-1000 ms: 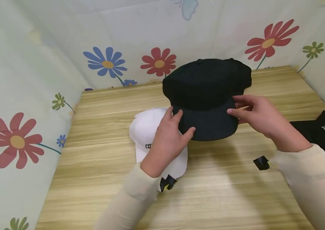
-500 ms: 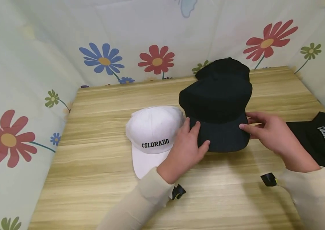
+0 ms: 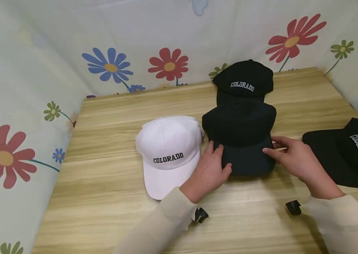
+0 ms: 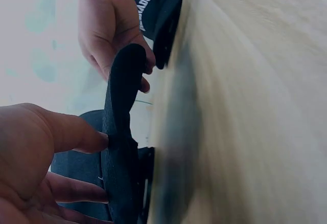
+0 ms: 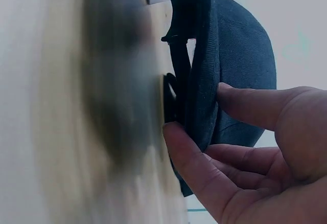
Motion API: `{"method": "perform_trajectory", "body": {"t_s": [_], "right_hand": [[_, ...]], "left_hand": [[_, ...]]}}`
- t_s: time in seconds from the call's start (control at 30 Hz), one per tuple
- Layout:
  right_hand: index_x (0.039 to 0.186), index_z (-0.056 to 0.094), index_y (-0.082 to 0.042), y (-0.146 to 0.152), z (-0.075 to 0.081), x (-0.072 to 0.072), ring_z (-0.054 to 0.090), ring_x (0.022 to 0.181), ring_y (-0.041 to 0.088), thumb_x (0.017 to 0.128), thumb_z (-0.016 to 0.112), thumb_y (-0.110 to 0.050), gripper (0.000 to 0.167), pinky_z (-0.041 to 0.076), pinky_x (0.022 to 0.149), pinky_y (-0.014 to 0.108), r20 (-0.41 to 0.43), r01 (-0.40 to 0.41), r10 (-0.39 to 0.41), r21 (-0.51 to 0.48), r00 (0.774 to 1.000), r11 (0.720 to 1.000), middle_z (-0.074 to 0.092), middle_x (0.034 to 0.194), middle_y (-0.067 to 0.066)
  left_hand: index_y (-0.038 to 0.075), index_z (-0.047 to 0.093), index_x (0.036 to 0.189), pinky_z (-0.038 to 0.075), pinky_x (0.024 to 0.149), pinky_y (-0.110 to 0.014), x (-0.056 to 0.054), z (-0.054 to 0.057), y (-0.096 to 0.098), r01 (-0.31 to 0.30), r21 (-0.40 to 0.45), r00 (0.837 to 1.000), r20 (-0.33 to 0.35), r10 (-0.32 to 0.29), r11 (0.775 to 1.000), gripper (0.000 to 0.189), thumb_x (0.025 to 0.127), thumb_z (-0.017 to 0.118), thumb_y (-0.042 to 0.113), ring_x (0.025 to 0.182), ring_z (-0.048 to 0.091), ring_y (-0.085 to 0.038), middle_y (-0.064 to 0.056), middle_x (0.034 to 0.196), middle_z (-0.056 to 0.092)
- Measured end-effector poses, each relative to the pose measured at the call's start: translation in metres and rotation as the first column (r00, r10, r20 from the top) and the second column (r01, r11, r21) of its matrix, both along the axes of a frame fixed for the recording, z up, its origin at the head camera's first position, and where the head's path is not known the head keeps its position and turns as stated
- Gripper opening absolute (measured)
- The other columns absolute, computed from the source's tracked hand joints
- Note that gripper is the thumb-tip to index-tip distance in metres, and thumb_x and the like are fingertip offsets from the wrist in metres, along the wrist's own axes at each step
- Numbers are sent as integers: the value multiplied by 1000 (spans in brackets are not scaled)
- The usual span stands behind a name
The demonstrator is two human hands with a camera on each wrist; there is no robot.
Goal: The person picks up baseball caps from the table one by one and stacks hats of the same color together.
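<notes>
Wood-grain tabletop (image 3: 245,215) extends before black cloth cap (image 3: 238,127); left hand (image 3: 208,173), unclenched, touches curved brim (image 3: 248,160); right hand (image 3: 297,160) pinches opposite edge.

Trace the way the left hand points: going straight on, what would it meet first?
Probably the crown of the front black cap, which the left hand holds by the brim; the rear black cap lies beyond, though depth is unclear.

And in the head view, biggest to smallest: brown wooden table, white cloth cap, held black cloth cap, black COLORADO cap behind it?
Wooden table
White cloth cap, held black cap: too alike to rank
Black COLORADO cap, partly hidden
</notes>
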State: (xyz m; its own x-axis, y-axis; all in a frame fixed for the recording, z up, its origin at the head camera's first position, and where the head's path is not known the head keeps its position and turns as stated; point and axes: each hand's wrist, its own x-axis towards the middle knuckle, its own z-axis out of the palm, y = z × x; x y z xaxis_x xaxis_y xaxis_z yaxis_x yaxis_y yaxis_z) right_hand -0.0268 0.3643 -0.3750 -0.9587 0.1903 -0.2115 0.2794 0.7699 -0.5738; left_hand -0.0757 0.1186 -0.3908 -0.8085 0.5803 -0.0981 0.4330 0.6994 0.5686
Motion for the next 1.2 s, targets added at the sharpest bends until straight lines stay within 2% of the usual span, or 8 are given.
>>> {"method": "perform_trajectory", "body": {"t_s": [0.13, 0.4, 0.7, 0.87, 1.07, 1.2], "right_hand": [[143, 43, 3, -1, -6, -2, 62, 107, 45, 95, 55, -51, 73, 51, 78, 48, -13, -19, 19, 22, 1000, 1000, 59, 123, 31], [139, 45, 8, -1, -17, -7, 58, 110, 48, 96, 55, -44, 69, 50, 82, 50, 35, -50, 50, 21, 998, 999, 57, 122, 31], [133, 51, 10, -11, -18, -12, 66, 94, 40, 96, 59, -35, 59, 50, 76, 46, 12, -161, 161, 129, 987, 978, 65, 111, 27], [128, 56, 12, -28, -20, -14, 59, 100, 42, 93, 62, -30, 54, 47, 86, 54, -21, -210, 217, 164, 976, 964, 57, 117, 34], [125, 57, 13, -40, -21, -14, 54, 110, 44, 93, 62, -26, 51, 45, 91, 56, -48, -227, 239, 182, 970, 957, 58, 117, 34], [123, 58, 14, -38, -22, -10, 58, 95, 38, 91, 65, -27, 52, 47, 81, 51, -55, -222, 235, 189, 970, 957, 59, 110, 32]], "left_hand": [[2, 41, 145, 34, 114, -35, -1, -7, -1, 1, -8, 1000, 20, -1, 1000, 59, 97, 54, 32, 146, 29, -29, -19, 155, 32], [2, 41, 145, 35, 114, -35, 0, -17, 1, -7, -39, 1000, 23, 8, 999, 59, 97, 54, 33, 145, 30, -30, -20, 154, 33], [-1, 41, 144, 33, 115, -36, 7, -20, -7, 12, -103, 1000, -4, -12, 995, 61, 97, 54, 35, 145, 28, -33, -23, 153, 33], [-2, 41, 144, 33, 115, -38, 8, -20, -21, 5, -116, 1000, -5, -6, 993, 63, 97, 56, 36, 146, 27, -33, -24, 152, 34], [-3, 41, 144, 34, 114, -39, 7, -18, -33, 15, -127, 1000, -5, -16, 992, 63, 96, 57, 35, 145, 28, -34, -25, 151, 36], [-3, 41, 144, 34, 114, -39, 8, -17, -31, 26, -140, 1000, 12, -24, 990, 63, 96, 58, 35, 145, 29, -34, -25, 151, 34]]}}
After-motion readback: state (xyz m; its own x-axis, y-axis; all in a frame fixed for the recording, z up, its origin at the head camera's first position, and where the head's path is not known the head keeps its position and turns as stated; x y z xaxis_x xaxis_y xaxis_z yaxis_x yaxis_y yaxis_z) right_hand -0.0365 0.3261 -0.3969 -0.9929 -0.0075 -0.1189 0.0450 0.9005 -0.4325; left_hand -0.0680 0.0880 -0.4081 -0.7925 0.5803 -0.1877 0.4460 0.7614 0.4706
